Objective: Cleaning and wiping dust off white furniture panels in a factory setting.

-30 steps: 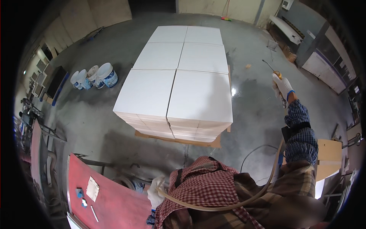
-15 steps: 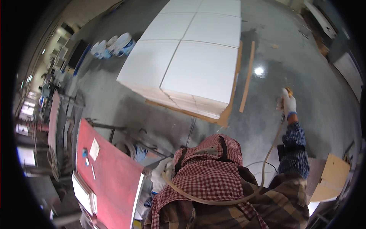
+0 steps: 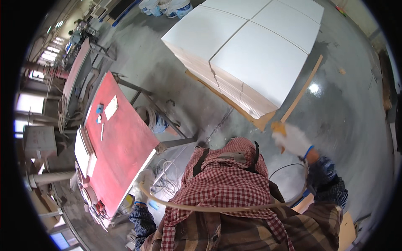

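Observation:
My right hand [image 3: 293, 140], in a white glove, is closed round a yellow-orange hand tool [image 3: 278, 129] near the front corner of a stack of white panels [image 3: 268, 54]. The tool's exact kind is hard to make out. A beige hose [image 3: 217, 208] runs across my lap, over a red checked apron [image 3: 226, 184], and up toward my right wrist. At the near edge of a red-topped table [image 3: 121, 146], my gloved left hand [image 3: 144, 184] grips the hose's other visible end. Its fingers show only in part.
A thin wooden strip [image 3: 302, 88] lies on the floor beside the stack. White buckets [image 3: 165, 7] stand at the far left. Small items and a few boards [image 3: 86, 152] rest on the red table; coiled cables [image 3: 166, 180] lie below it.
My view has turned, so the stack appears farther right and the red table nearer. My right hand has come inward with the tool; my left hand has moved out to the table edge.

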Motion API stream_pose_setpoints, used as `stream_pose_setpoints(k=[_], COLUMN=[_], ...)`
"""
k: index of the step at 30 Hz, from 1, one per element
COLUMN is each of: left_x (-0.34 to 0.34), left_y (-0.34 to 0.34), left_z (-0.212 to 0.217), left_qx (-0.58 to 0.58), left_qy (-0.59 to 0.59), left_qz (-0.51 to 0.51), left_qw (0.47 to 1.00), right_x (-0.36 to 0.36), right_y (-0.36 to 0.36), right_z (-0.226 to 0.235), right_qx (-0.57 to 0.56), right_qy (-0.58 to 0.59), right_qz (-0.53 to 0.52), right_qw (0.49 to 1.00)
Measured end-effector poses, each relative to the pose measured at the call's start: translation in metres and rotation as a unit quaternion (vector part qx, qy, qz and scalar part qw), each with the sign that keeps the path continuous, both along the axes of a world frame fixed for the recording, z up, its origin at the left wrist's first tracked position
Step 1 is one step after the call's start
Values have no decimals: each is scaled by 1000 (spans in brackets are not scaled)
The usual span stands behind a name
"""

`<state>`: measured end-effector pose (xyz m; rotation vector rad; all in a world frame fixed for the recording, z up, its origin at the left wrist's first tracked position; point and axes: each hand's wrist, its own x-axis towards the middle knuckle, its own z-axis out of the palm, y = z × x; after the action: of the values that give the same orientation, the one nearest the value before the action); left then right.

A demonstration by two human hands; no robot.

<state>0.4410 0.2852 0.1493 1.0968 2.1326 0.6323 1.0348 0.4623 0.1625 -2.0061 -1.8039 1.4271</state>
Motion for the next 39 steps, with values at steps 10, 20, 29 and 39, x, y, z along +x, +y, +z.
stream_pose_setpoints(k=[10,20,29,39], left_x=[47,-64,-222,-293], left_y=[-1,-33,-111,-276], left_z=[-28,-75,-52,73], left_qx=[-101,2,148,66], left_qy=[66,-60,-212,296], left_qz=[-143,-46,294,346], left_qw=[982,997,920,888], right_x=[-87,-162,-260,-650], right_y=[14,42,236,175], right_z=[-74,-123,-63,59], right_qx=[80,-87,95,-49], right_qy=[-193,-5,539,720], right_qz=[3,46,-272,-51], right_qw=[978,995,792,690])
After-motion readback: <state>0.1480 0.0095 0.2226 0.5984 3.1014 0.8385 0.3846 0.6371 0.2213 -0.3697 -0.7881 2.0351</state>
